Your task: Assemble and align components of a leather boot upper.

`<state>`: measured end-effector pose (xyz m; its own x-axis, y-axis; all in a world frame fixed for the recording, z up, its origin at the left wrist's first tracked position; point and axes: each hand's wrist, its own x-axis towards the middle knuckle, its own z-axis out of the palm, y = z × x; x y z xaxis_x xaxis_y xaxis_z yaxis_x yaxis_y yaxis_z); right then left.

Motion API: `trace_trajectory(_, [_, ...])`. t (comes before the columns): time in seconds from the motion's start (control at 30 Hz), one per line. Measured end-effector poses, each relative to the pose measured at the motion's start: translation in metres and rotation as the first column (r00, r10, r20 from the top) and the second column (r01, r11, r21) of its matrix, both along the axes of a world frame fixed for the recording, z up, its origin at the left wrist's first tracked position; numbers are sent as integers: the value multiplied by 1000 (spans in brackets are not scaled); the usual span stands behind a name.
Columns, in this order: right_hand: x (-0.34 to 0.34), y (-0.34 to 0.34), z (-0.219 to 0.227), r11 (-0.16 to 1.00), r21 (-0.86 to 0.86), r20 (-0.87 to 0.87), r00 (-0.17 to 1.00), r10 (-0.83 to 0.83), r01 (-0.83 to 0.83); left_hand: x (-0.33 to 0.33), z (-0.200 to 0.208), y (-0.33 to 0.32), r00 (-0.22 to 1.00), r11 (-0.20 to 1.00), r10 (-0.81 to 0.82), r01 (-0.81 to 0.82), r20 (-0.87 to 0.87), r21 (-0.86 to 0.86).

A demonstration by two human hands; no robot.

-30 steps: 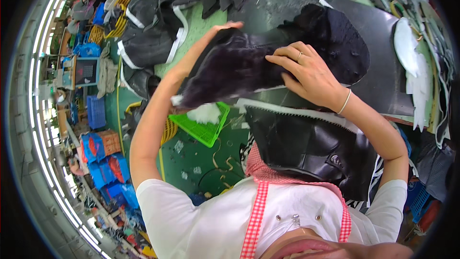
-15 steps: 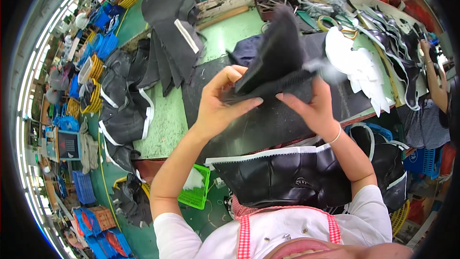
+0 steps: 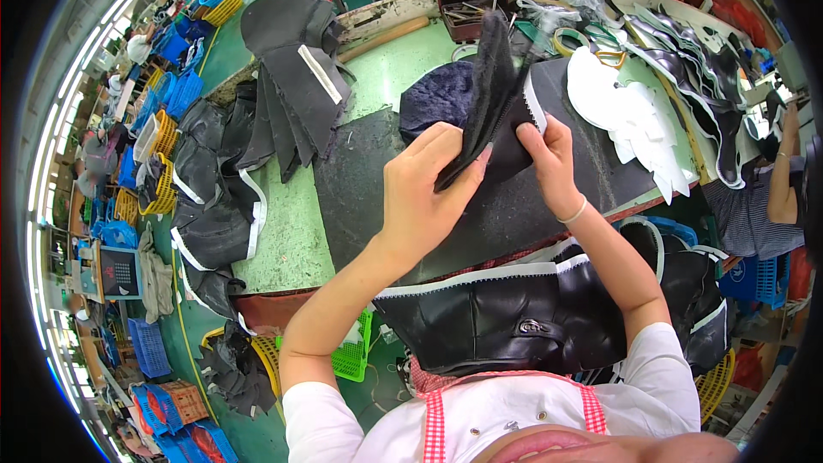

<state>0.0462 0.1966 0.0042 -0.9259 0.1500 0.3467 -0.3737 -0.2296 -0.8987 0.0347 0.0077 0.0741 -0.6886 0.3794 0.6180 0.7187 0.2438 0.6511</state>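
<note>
Above the dark mat (image 3: 360,206) on the table, both my hands hold a black plush-lined piece (image 3: 485,90) upright, folded so its fuzzy side shows. It looks like a boot upper. A white edge strip with what look like zipper teeth runs down its right side. My left hand (image 3: 433,180) is closed round the lower left part, thumb in front. My right hand (image 3: 553,163) pinches the right edge beside the white strip. Behind the left hand lies a dark blue plush piece (image 3: 435,96). A glossy black leather piece (image 3: 506,321) with a buckle and white edging lies across my lap.
White cut pieces (image 3: 630,116) lie to the right, dark grey ones (image 3: 291,69) at the far left. Black white-edged uppers (image 3: 210,206) hang over the left edge. A tool box (image 3: 467,13) and tape rolls (image 3: 568,40) stand at the back. Another person's arm (image 3: 780,163) shows far right.
The black plush-lined piece has turned more upright, and its white edge now shows. My right hand has moved up and left onto that edge; my left hand has shifted right.
</note>
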Motion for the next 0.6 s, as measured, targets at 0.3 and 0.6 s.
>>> trace_trajectory(0.3, [-1, -4, 66, 821, 557, -140, 960, 244, -128, -14, 22, -24, 807, 949, -244, 86, 538, 302])
trace_trajectory(0.6, [-10, 38, 117, 609, 711, 306, 935, 181, -351, -29, -9, -67, 654, 778, -362, -181, 665, 601])
